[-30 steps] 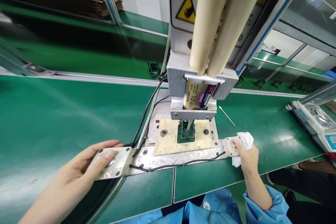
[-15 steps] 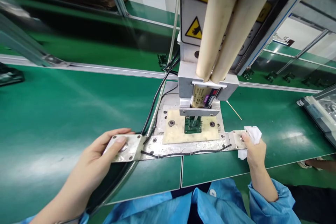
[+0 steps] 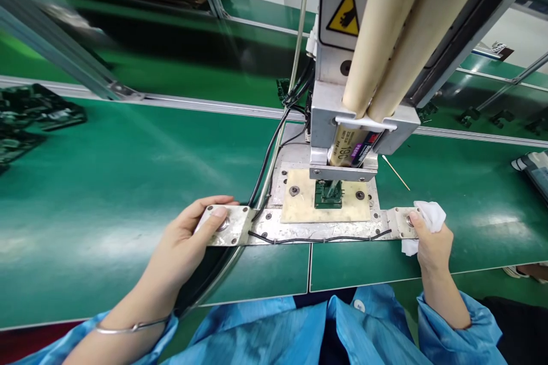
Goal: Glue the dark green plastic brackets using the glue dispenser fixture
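My left hand (image 3: 184, 245) lies on the left end of a metal bar (image 3: 299, 228), its thumb pressing a round button (image 3: 222, 223) there. My right hand (image 3: 430, 242) is closed on a crumpled white tissue (image 3: 432, 217) while its thumb presses the button (image 3: 410, 219) at the bar's right end. Between them a small green part (image 3: 328, 194) sits on a cream plate (image 3: 299, 208), under the dispenser head (image 3: 355, 142) holding a labelled cartridge (image 3: 353, 151).
Two cream tubes (image 3: 394, 28) rise from the head beside a yellow warning sign (image 3: 343, 13). Black cables (image 3: 274, 148) run along the left of the fixture. A thin stick (image 3: 396, 173) lies on the green mat. Dark parts (image 3: 29, 117) sit far left.
The view has shifted so the fixture sits further right and higher. Both hands stay on the buttons at the bar's ends, the right still holding the tissue.
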Tool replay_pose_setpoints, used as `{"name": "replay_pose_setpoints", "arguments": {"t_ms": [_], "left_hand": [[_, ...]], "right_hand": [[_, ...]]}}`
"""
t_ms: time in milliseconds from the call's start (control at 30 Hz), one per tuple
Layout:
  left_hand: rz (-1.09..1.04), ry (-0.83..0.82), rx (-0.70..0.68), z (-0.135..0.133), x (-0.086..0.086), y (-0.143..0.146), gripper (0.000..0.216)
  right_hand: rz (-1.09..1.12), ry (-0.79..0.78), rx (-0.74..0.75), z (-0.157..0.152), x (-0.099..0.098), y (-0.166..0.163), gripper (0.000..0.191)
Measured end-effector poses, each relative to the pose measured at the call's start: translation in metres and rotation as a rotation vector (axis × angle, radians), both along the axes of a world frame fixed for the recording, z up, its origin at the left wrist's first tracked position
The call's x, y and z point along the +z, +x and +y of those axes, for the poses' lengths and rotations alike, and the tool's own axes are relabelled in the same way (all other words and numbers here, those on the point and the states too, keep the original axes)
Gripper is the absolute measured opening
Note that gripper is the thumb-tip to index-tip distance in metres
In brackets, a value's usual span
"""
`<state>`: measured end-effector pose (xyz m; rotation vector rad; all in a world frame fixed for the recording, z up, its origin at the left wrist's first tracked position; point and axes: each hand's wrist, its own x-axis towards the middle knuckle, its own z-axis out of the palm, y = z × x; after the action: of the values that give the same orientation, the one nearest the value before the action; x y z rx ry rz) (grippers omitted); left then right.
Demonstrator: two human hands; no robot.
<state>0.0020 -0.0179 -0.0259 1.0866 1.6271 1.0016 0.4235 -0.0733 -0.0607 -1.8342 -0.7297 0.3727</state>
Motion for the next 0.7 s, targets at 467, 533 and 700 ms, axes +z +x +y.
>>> {"name": "replay_pose_setpoints", "arguments": {"t_ms": [467, 533, 700], "left_hand": [[-0.005, -0.032, -0.005, 0.0006, -0.0071, -0.0057, 0.060], [0.003, -0.037, 0.006, 0.0006, -0.0058, -0.0051, 0.060], [0.002, -0.035, 0.018, 0.0017, -0.0022, -0.0017, 0.061]], "right_hand": [[0.010, 0.001, 0.012, 0.0005, 0.0032, -0.0028, 0.063], [0.008, 0.001, 0.020, 0.0010, 0.0035, -0.0032, 0.064], [0.002, -0.011, 0.009, 0.0017, 0.0011, -0.0005, 0.063]]}}
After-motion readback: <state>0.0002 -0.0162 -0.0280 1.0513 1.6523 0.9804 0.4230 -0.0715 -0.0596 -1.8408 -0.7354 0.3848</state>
